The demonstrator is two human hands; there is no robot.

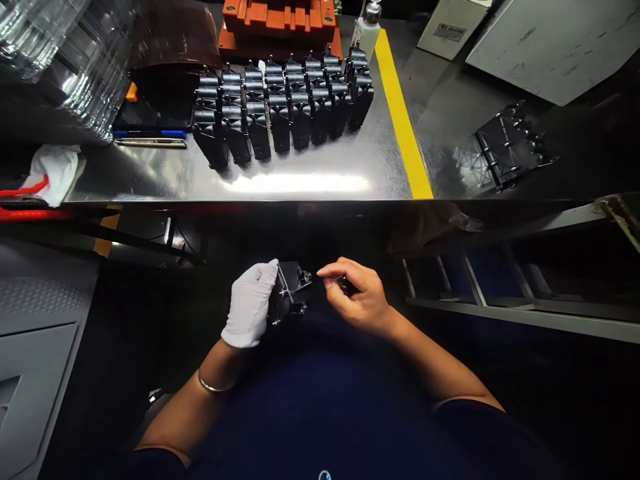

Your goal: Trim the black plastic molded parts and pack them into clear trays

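My left hand (251, 303), in a white glove, grips a black molded plastic part (295, 283) in front of my body, below the bench edge. Small round bosses stick out on the part's right side. Just right of it is my bare right hand (363, 293), with index finger and thumb brought near each other and the other fingers curled. Something small and dark shows within its curl, too unclear to name. The right fingertips are close to the part, and a narrow gap seems to separate them.
Similar black parts (280, 120) stand in rows on the metal bench (310, 183). Behind them sits an orange fixture (280, 27) beside a pump bottle (367, 33). Yellow tape (403, 120) crosses the bench; more black parts (510, 150) lie right. Clear trays (65, 67) are stacked left.
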